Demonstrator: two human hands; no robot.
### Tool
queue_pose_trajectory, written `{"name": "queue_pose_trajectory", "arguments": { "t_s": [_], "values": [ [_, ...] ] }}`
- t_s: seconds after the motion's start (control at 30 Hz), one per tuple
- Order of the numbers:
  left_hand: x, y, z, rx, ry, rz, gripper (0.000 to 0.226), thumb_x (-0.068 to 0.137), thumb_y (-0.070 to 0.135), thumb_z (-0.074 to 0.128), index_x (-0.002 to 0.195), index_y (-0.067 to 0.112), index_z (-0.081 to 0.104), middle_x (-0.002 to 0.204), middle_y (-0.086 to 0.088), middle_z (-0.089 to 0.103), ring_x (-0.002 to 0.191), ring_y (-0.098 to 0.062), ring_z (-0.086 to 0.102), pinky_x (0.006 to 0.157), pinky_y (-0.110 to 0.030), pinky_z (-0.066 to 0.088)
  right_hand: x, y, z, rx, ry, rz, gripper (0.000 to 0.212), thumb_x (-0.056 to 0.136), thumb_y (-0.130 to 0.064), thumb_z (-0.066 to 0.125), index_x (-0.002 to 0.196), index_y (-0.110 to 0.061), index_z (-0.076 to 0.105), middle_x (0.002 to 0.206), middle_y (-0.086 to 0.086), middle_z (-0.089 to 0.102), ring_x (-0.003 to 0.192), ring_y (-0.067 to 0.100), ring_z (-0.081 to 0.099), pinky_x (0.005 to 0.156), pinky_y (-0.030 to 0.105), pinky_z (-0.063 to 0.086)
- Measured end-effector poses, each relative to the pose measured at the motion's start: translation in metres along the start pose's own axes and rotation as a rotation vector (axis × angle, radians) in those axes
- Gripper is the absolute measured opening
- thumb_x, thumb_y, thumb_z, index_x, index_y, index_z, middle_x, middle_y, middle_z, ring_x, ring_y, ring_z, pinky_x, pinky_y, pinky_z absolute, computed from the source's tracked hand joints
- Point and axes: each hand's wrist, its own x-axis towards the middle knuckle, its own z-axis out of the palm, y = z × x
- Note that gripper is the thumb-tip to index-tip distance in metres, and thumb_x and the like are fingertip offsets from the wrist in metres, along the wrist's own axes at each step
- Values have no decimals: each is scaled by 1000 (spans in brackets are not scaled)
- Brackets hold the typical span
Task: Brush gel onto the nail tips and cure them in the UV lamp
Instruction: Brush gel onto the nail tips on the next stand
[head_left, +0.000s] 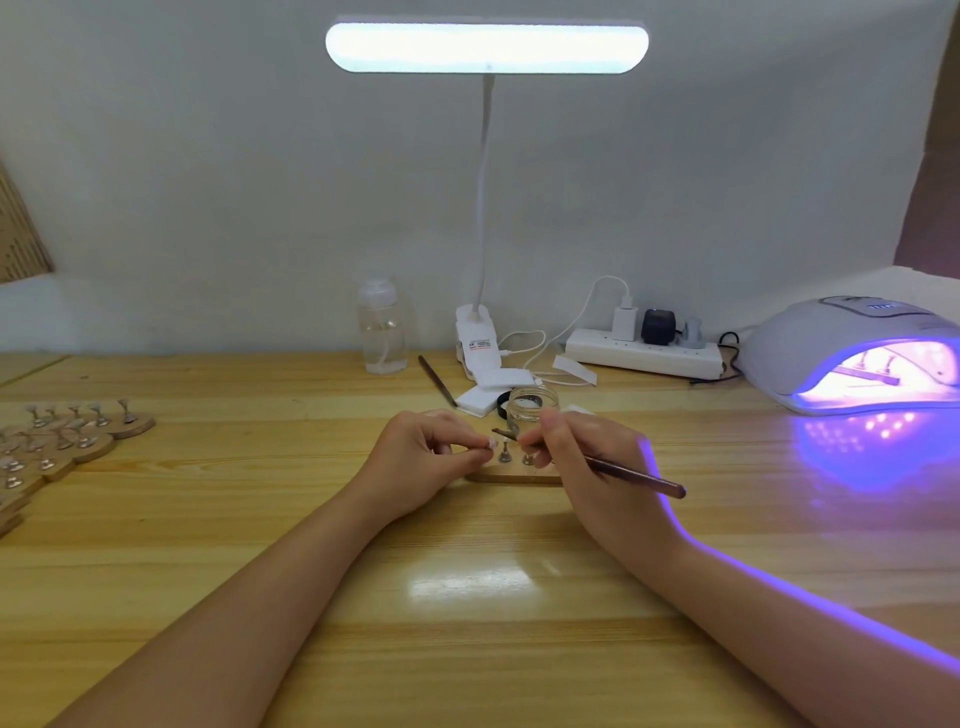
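My left hand (431, 447) pinches a small nail tip (491, 443) on its metal holder at the table's middle. My right hand (576, 457) grips a thin brown brush (623, 472), whose tip points left toward that nail tip. Below my fingers lies a wooden stand (519, 476) with two more metal holders on it. A small glass gel jar (534, 402) stands just behind my hands. The white UV lamp (852, 353) at the right glows purple, and another stand with nail tips sits inside its opening.
Several wooden stands with nail tips (67, 436) lie at the left edge. Behind are a clear bottle (382, 332), a clip-on desk lamp (478, 343), a spare brush (437, 380), white pads (493, 392) and a power strip (644, 353) with cables.
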Motion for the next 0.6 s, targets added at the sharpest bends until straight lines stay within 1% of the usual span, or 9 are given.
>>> {"name": "queue_pose_trajectory", "arguments": {
  "t_s": [0.07, 0.13, 0.2, 0.3, 0.4, 0.5, 0.6],
  "values": [
    [0, 0, 0, 9, 0, 3, 21, 73, 3, 73, 84, 20, 72, 74, 6, 64, 48, -1, 41, 50, -9, 33, -1, 0, 1, 39, -20, 45, 34, 86, -40, 45, 69, -24, 68, 59, -17, 63, 61, 1, 63, 60, 16, 50],
    [0, 0, 0, 10, 12, -1, 19, 72, 3, 73, 79, 20, 73, 70, 12, 65, 49, -2, 41, 51, -9, 33, -2, -1, 1, 116, -16, 123, 38, 81, -48, 46, 62, -23, 67, 55, -12, 65, 51, 3, 61, 54, 17, 49],
    [1, -1, 0, -13, 51, -32, 17, 72, 4, 74, 74, 21, 72, 60, 15, 66, 47, -2, 40, 48, -9, 33, -3, -1, 1, 164, 30, 147, 41, 77, -51, 45, 59, -22, 67, 54, -5, 65, 47, 4, 58, 51, 17, 49],
    [4, -1, -2, -40, 101, -116, 10, 71, 9, 76, 73, 18, 71, 50, 17, 63, 40, 0, 41, 44, -6, 31, -1, -1, 0, 226, 113, 189, 43, 76, -51, 44, 59, -19, 68, 57, 3, 66, 46, 5, 56, 51, 15, 47],
    [7, 1, -1, -22, 66, -169, 10, 70, 10, 77, 71, 17, 70, 49, 20, 61, 39, 2, 41, 43, -5, 31, 0, -1, -1, 231, 125, 200, 43, 77, -49, 44, 60, -19, 68, 57, 5, 66, 46, 6, 56, 50, 15, 46],
    [8, 2, 0, 14, 45, -199, 9, 71, 12, 77, 72, 18, 70, 43, 23, 55, 39, 3, 40, 42, -5, 31, 0, -1, 0, 231, 122, 196, 42, 77, -49, 44, 59, -20, 68, 58, 4, 66, 46, 6, 56, 50, 15, 46],
    [8, 2, -1, 27, 37, -216, 8, 71, 15, 77, 71, 20, 70, 41, 20, 53, 40, 2, 38, 42, -6, 30, 1, -1, -1, 239, 133, 203, 43, 76, -51, 44, 60, -20, 68, 58, 4, 66, 48, 9, 57, 52, 17, 47]
  ]
}}
